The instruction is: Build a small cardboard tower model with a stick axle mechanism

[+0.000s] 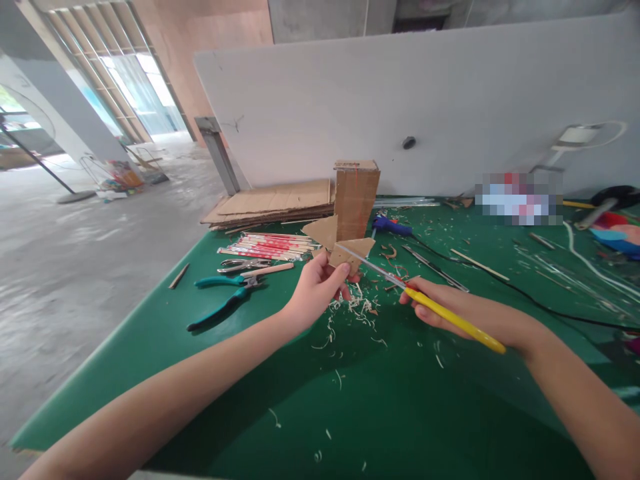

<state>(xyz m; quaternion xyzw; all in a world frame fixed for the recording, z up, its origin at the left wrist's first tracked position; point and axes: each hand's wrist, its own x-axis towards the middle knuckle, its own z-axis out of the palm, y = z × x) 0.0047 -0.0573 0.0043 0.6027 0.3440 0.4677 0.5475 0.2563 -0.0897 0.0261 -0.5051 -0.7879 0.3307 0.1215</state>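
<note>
My left hand is closed, pinching a small cut piece of cardboard above the table. My right hand grips a yellow-handled utility knife. The knife's long thin blade points up and left, its tip at the face of the cardboard piece; whether it cuts in cannot be made out. Just behind my left fingers is another angular cardboard piece. Beyond them a tall cardboard box stands upright. Pale shavings lie on the table below my hands.
On the green table, teal-handled pliers and wrapped chopsticks lie left, before stacked cardboard sheets. A blue glue gun trails a black cord rightward. Tweezers and clear sticks lie right. A white board stands behind.
</note>
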